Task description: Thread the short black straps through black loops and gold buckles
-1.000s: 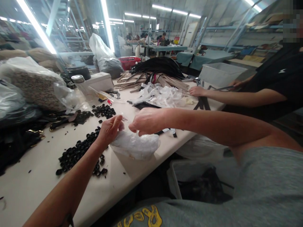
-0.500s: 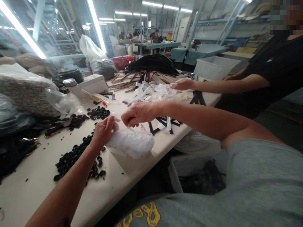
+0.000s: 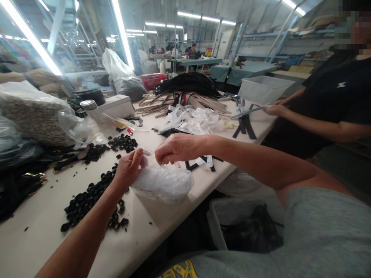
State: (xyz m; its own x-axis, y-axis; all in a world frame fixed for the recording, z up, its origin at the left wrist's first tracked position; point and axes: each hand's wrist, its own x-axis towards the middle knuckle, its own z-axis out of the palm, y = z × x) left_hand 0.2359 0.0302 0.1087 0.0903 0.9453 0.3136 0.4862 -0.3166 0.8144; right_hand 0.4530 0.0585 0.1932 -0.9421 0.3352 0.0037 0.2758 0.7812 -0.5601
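A clear plastic bag (image 3: 164, 184) with white contents lies on its side near the table's front edge. My left hand (image 3: 130, 166) is closed, pinching the bag's loose film at its left end. Just above the bag, my right hand (image 3: 175, 148) is closed too, its fingertips pinched on the film at the upper edge; the exact grip is partly hidden. Beside and beneath my left forearm spreads a heap of small black round pieces (image 3: 92, 197), with a smaller pile (image 3: 124, 142) farther back.
White plastic bags (image 3: 197, 119) lie behind my hands, before a stack of black and beige strips (image 3: 185, 87). A co-worker's hand (image 3: 274, 110) is at the right, near black strips (image 3: 245, 125). A white bin (image 3: 216, 224) stands below the table edge.
The co-worker's arm has drawn back right from the white plastic bags and now holds a thin strip. My hands keep their hold on the bag; the view has shifted slightly.
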